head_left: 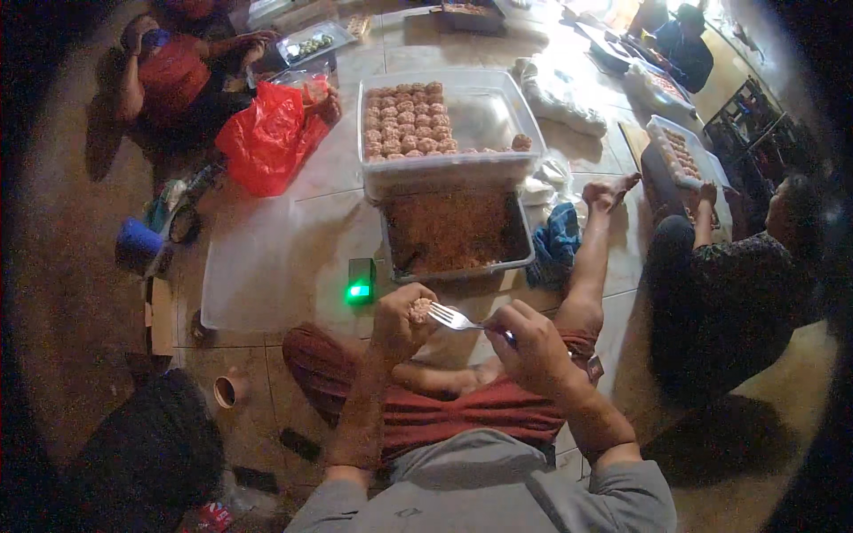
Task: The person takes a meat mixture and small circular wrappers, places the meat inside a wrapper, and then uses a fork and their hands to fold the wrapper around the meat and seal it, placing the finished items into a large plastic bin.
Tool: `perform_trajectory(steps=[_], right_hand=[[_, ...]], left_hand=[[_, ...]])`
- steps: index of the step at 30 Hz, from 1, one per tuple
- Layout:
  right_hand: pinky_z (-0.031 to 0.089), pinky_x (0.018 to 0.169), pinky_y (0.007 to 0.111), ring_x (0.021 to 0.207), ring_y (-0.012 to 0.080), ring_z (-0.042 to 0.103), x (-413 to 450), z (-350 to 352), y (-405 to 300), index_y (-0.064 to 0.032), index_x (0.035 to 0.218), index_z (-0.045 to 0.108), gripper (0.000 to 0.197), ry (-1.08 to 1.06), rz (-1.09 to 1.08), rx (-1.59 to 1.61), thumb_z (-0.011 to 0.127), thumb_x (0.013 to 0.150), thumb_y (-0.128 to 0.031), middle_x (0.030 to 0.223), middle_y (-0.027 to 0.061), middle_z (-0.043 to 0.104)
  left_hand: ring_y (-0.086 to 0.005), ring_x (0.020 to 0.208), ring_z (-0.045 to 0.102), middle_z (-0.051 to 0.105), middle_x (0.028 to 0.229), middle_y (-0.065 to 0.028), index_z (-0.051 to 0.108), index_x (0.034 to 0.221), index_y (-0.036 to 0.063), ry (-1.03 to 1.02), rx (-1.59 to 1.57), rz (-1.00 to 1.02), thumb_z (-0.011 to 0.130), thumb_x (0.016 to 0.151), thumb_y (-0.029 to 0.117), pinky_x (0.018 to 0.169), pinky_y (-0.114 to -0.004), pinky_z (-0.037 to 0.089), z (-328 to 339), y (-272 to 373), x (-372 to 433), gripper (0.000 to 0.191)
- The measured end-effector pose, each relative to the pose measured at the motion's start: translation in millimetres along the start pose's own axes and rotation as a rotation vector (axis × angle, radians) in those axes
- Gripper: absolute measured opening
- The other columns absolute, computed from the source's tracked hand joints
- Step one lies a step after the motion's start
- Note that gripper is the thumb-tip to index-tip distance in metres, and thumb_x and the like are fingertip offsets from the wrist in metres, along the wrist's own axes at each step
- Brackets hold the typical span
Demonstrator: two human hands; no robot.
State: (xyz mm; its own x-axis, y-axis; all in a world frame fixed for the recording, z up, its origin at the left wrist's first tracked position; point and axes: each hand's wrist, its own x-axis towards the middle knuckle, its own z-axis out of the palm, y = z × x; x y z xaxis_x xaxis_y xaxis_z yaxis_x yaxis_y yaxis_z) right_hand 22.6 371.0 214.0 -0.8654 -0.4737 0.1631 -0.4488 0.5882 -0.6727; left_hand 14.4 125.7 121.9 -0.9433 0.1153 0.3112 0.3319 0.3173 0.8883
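My left hand (403, 320) holds a small pinkish-brown ball (420, 310) that looks like a minced or dough mixture. In my right hand (530, 336) is a metal fork (453, 316), its tines touching the ball's right side. Just beyond my hands stands a dark tub (460, 230) with loose reddish-brown mixture inside. Behind it, a clear plastic box (490, 100) holds rows of similar balls (406, 120), packed on its left side and along its near edge. The box partly covers the tub's far end.
A small device with a green light (360, 283) stands left of the tub. Nearby lie a translucent lid (246, 266), a red plastic bag (273, 140) and a blue cloth (556, 240). A person (726, 286) sits at right by another box of balls (680, 150); others sit farther back.
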Motion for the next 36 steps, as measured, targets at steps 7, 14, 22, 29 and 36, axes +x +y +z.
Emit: perform_trajectory(steps=[7, 14, 22, 29, 36], right_hand=[[0.049, 0.064, 0.033, 0.072, 0.0207, 0.06, 2.2, 20.6, 9.0, 0.0005, 0.096, 0.062, 0.007, 0.038, 0.04, 0.192, 0.065, 0.094, -0.006, 0.082, 0.0076, 0.06], [0.043, 0.052, 0.026, 0.059, 0.0072, 0.052, 21.8, 33.8, 95.7, -0.0039, 0.098, 0.064, 0.016, 0.257, 0.484, 0.676, 0.064, 0.1, -0.019, 0.077, -0.0018, 0.06], [0.049, 0.056, 0.032, 0.065, 0.0151, 0.062, -38.3, 54.0, 118.8, -0.0018, 0.096, 0.064, 0.022, 0.2, 0.516, 0.553, 0.069, 0.094, -0.023, 0.074, 0.0065, 0.064], [0.049, 0.065, 0.035, 0.075, 0.0249, 0.062, -15.3, -12.4, 17.7, 0.0004, 0.097, 0.061, 0.012, 0.031, 0.065, -0.136, 0.068, 0.088, -0.004, 0.083, 0.0138, 0.058], [0.049, 0.065, 0.033, 0.072, 0.0206, 0.061, -11.4, -9.7, 21.8, 0.0013, 0.096, 0.062, 0.01, 0.208, 0.084, 0.224, 0.068, 0.089, 0.0, 0.083, 0.0114, 0.061]], left_hand=[[-0.0201, 0.065, 0.063, 0.066, 0.075, -0.01, 0.063, 0.085, 0.0023, -0.02, 0.209, 0.025, 0.078, 0.085, 0.041, 0.06, -0.034, 0.05, 15.0, 0.0, 4.2, 0.041], [-0.0055, 0.076, 0.061, 0.067, 0.08, -0.0013, 0.065, 0.095, 0.0048, -0.188, -0.249, -0.316, 0.09, 0.077, 0.03, 0.065, -0.028, 0.052, 14.0, 7.9, -4.5, 0.04], [-0.0092, 0.073, 0.062, 0.068, 0.077, -0.0041, 0.067, 0.09, 0.0048, -0.202, -0.012, -0.236, 0.088, 0.079, 0.029, 0.065, -0.031, 0.051, 15.2, 0.8, 0.4, 0.034], [-0.009, 0.071, 0.061, 0.071, 0.079, -0.0025, 0.068, 0.088, 0.0057, -0.276, 0.044, -0.103, 0.088, 0.076, 0.03, 0.065, -0.029, 0.051, 38.7, -13.2, 23.7, 0.034], [-0.0073, 0.08, 0.06, 0.067, 0.086, 0.0019, 0.066, 0.097, 0.0035, -0.281, -0.345, -0.272, 0.089, 0.079, 0.023, 0.072, -0.026, 0.05, 17.5, 15.6, 22.5, 0.035]])
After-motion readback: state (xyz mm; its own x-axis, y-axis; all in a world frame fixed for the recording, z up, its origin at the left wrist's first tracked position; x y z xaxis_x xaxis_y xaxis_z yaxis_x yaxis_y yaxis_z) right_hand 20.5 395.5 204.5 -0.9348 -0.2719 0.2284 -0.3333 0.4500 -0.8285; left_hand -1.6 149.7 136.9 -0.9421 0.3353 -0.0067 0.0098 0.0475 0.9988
